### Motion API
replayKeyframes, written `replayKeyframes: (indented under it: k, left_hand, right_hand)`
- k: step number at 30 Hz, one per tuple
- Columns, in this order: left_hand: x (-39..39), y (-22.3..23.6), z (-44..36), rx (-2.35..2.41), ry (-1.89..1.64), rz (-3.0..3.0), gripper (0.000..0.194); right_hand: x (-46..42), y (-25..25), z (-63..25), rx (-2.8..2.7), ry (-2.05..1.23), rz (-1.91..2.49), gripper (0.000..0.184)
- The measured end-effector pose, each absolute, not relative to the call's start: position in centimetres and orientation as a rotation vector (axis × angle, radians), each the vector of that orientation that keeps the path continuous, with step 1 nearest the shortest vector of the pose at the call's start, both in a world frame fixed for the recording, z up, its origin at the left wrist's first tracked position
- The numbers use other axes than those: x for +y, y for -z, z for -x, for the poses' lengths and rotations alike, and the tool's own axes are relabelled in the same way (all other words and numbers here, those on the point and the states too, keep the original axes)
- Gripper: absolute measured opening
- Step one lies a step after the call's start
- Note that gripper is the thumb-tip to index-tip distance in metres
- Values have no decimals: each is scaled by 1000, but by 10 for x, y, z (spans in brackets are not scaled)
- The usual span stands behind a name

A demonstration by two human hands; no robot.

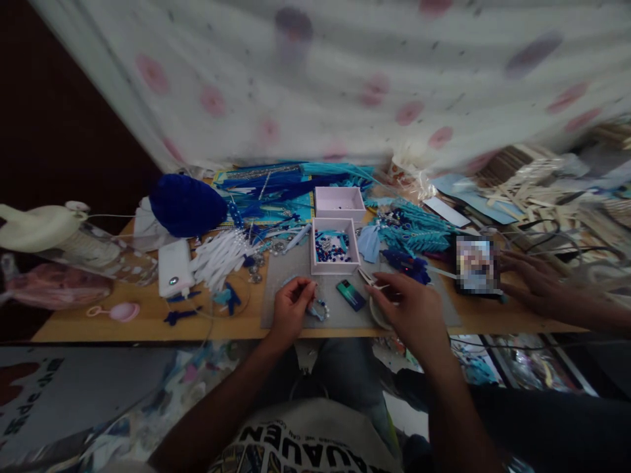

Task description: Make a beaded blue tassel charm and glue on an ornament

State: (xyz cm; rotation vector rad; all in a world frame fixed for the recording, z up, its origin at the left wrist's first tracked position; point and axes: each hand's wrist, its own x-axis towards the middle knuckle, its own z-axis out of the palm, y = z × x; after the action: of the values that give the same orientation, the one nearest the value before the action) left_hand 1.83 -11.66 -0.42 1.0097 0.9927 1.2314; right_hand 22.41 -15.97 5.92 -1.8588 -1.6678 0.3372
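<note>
My left hand point(293, 303) is low over the grey mat point(276, 263), thumb and fingertips pinched together. A beaded strand point(321, 310) with pale blue and clear pieces hangs or lies right beside those fingertips; its upper end is hidden by them. My right hand point(411, 305) is closed around a pair of small pliers point(369, 278), whose jaws point up and left. Between the hands lies a green and dark blue small box point(351, 295). Just beyond it stands a white box point(335, 268) with blue, red and clear beads inside.
A second white box point(339, 190) stands behind. White strips point(221, 258), a power bank point(175, 268) and a dark blue plush piece point(187, 205) are left. Right are a blue glue gun point(407, 264), a lit phone point(476, 266) and another person's hand point(535, 282).
</note>
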Motion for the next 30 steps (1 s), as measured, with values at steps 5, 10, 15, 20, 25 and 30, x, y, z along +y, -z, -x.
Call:
replayKeyframes:
  k: [5, 10, 15, 20, 25, 30]
  left_hand:
    - [-117, -8, -17, 941, -1258, -913, 37]
    - [-113, -21, -11, 1001, -1288, -934, 38]
    - [-103, -24, -4, 1036, -1323, -966, 37]
    - [-96, -22, -1, 1060, -1335, -994, 34]
    - [-92, -18, -2, 1035, -1351, -936, 31]
    - [-92, -15, -6, 971, -1394, -789, 31]
  right_hand:
    - [-154, -37, -163, -1163, -1142, 1254, 36]
    - [-132, -27, -136, -1000, -1429, 971, 41]
    - [-120, -30, -132, -1099, -1499, 917, 43]
    - [-112, -30, -127, -1120, -1458, 938, 39]
    - [-108, -25, -123, -1135, -1299, 1022, 30]
    - [-112, -21, -120, -1223, -941, 1191, 22]
